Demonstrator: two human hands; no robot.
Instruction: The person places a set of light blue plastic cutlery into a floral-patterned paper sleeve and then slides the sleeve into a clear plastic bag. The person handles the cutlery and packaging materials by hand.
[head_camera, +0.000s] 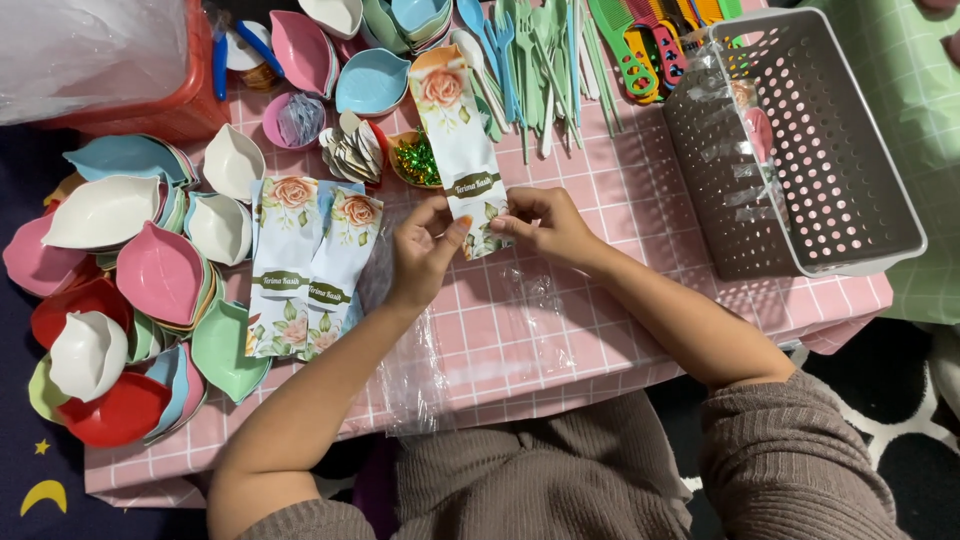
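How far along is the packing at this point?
Done: one clear-wrapped packet leans inside the grey basket. In hand: left hand and right hand pinch the near end of a floral paper sleeve. Left: two more floral sleeves, piled leaf-shaped dishes, pastel forks and spoons and clear wrap lie unpacked.

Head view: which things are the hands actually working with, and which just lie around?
In hand:
- floral paper sleeve, pinched by left hand and right hand

Lying about:
- two floral sleeves
- leaf-shaped bowls
- grey basket
- plastic forks
- combs
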